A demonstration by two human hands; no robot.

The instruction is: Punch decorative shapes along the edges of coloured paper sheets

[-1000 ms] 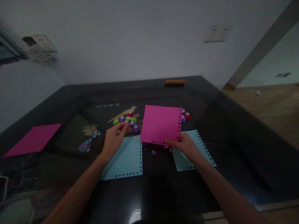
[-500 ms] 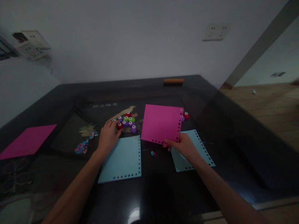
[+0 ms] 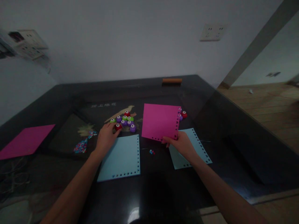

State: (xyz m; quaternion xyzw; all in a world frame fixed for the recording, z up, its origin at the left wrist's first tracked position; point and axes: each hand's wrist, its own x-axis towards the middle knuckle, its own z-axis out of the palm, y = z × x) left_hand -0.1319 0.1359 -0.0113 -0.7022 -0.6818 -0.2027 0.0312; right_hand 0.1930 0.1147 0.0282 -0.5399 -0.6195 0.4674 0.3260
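My right hand [image 3: 181,144] pinches a pink paper sheet [image 3: 161,121] at its lower right corner and holds it raised. Punched holes line the sheet's right edge and part of its lower edge. My left hand [image 3: 107,135] has its thumb and fingers closed around a red craft punch [image 3: 118,126] with an eye on it. Beside it stand several green, purple and red punches [image 3: 129,123]. Below my left hand lies a light blue sheet [image 3: 121,158] with holes along two edges. A second blue sheet [image 3: 198,146] is partly hidden under my right hand.
A red punch [image 3: 184,114] and a purple one stand behind the pink sheet's right edge. Coloured paper bits [image 3: 80,146] lie at left, with a small cluster [image 3: 152,152] in the middle. Another pink sheet [image 3: 26,140] is far left. A brown bar [image 3: 172,81] sits near the wall.
The view has shifted slightly. My left hand has drawn back a little from the green punch, which now shows more fully. My right hand still holds the pink sheet.
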